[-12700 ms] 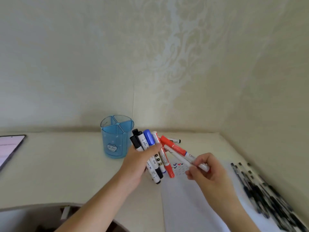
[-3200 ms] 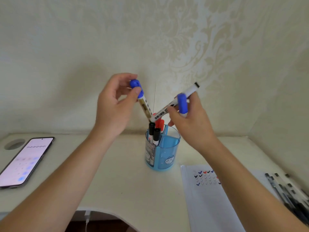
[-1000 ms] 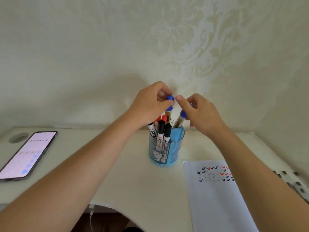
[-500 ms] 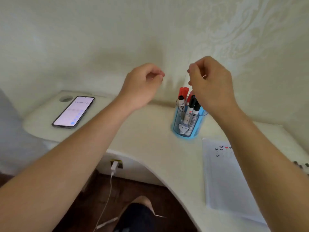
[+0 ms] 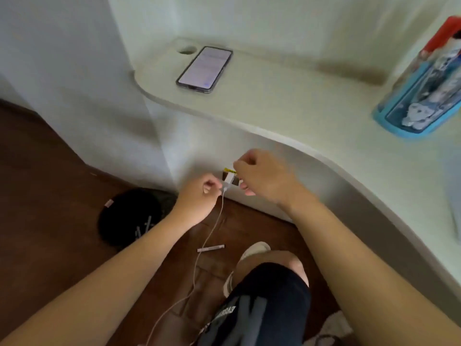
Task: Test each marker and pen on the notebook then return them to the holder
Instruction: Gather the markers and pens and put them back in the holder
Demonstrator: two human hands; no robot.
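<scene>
The blue holder [image 5: 421, 103] stands on the desk [image 5: 287, 101] at the far right edge of our view, cut off and smeared by motion. We make out one white cartoon figure on its side. Markers [image 5: 444, 33] stand inside it; we can count one red cap for certain, and the rest blur together. Any print on their barrels is unreadable.

Both hands are well away from the holder, down below the desk edge at a wall socket [image 5: 227, 175] that carries one short yellow strip along its top. Our left hand [image 5: 199, 198] pinches the top end of one white cable [image 5: 212, 233] between thumb and curled fingers, right at the small white plug [image 5: 226, 184]. Our right hand [image 5: 262, 178] sits just beside it with curled fingers against the socket, covering part of it; we cannot tell whether it grips anything. The cable hangs from the left hand and trails down across the floor [image 5: 50, 196].

One phone [image 5: 205, 68] lies on the desk's left end with its screen lit, the text on it too faint to read, next to one round hole [image 5: 187, 49] in the desk top.

On the dark wooden floor we count one loose pen [image 5: 210, 248], and one black bin [image 5: 129, 216] with a few pale sticks inside. One knee in dark shorts [image 5: 262, 303] shows white lettering, too blurred to read, above one pale shoe [image 5: 252, 250].
</scene>
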